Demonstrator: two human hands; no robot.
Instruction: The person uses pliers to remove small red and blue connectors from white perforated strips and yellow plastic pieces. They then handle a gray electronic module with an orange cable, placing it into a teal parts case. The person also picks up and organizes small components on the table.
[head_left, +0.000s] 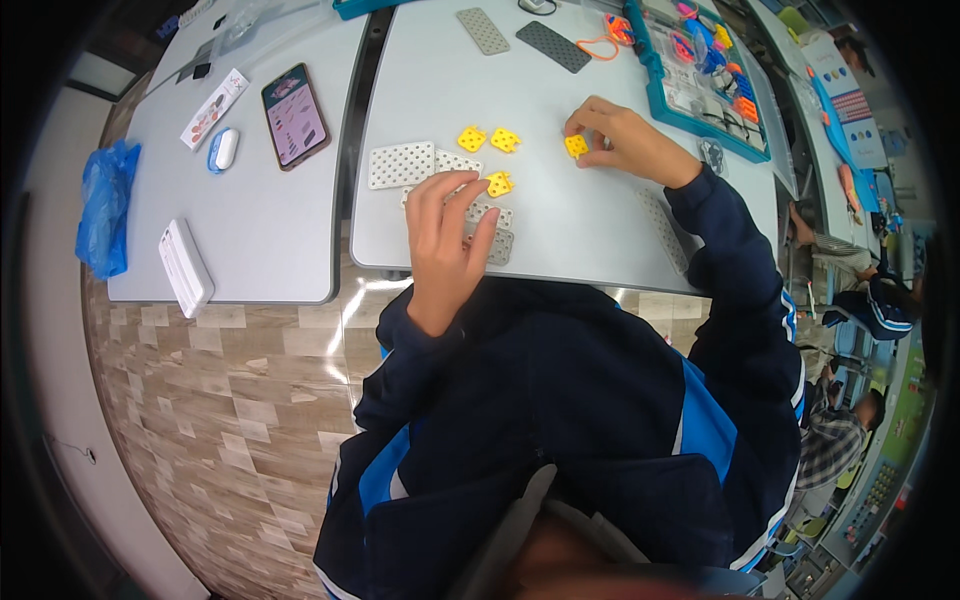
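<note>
So the right hand (625, 140) has its fingers curled in, pinching a small yellow square piece (576, 146) flat on the grey table (590, 225). The left hand (447, 235) lies loosely spread, fingertips touching another yellow piece (499, 184) and resting over some white perforated plates (402, 164). Between the hands, a bit further out, sit two more yellow squares (488, 139). Beyond the right hand there's a teal parts box (693, 70), and well off to the left a smartphone (295, 116).

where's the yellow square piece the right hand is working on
In the head view, the small yellow square plastic piece lies on the grey table under the right hand's fingertips, right of two loose yellow squares, near the teal parts tray.
</note>
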